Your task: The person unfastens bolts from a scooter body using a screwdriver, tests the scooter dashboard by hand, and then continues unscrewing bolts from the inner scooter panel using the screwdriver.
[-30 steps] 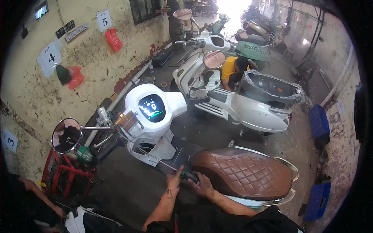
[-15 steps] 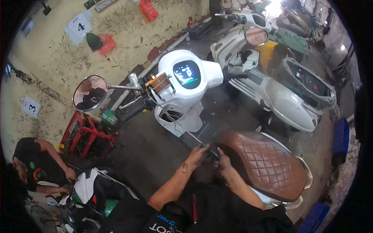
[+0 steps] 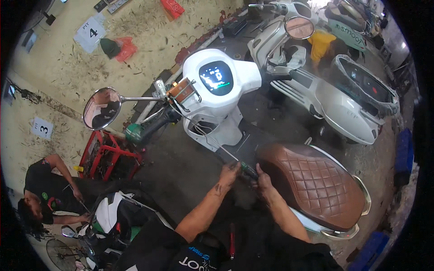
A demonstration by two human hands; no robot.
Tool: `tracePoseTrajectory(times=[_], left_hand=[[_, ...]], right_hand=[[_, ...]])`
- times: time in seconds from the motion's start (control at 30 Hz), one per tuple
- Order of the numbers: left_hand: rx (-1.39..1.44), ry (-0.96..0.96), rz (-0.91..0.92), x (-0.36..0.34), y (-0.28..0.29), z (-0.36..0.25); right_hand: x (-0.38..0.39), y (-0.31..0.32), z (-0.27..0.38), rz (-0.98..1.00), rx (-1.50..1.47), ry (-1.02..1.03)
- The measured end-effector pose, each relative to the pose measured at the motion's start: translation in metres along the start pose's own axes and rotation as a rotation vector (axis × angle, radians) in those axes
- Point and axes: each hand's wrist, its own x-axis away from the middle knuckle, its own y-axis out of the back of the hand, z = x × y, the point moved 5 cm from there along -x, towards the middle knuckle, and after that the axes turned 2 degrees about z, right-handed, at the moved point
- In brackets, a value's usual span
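Between my hands is a dark handled tool [image 3: 248, 170] with green on it, long and narrow like a screwdriver. A thin pale shaft or cable [image 3: 229, 153] runs from its front end toward the scooter; I cannot tell which. My left hand [image 3: 229, 173] is closed around the front part. Closed at the rear end is my right hand [image 3: 264, 179], beside the brown quilted seat [image 3: 312, 189]. Ahead stands the scooter's white handlebar housing [image 3: 221, 81] with a lit display [image 3: 215, 78]. Below it, loose cables hang by an open front panel [image 3: 201, 128].
A round mirror [image 3: 101, 108] juts out left. A red metal rack [image 3: 106, 153] stands by the wall. At lower left a person [image 3: 49, 189] works on another scooter [image 3: 113, 214]. More white scooters [image 3: 334, 106] stand at right, with blue bins [image 3: 403, 151] along that edge.
The view has shifted slightly. My hands have turned the tool so its length shows more plainly, and the right hand sits a little farther from the left.
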Motion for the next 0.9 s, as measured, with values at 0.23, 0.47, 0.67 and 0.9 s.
tracePoseTrajectory(times=[0.23,0.47,0.67,0.9], left_hand=[[-0.309,-0.080,-0.102,-0.004,0.000,-0.004],[-0.145,-0.075,-0.182,-0.004,-0.007,0.001],[-0.100,-0.079,-0.121,-0.017,-0.001,0.019],[0.128,-0.011,0.152,-0.046,0.000,0.026]], right_hand=[[-0.007,0.001,0.032,0.055,0.689,0.604],[-0.017,0.013,0.023,0.029,0.108,0.128],[-0.003,0.004,0.031,0.133,0.092,0.151],[0.028,-0.020,0.078,-0.130,1.250,1.073]])
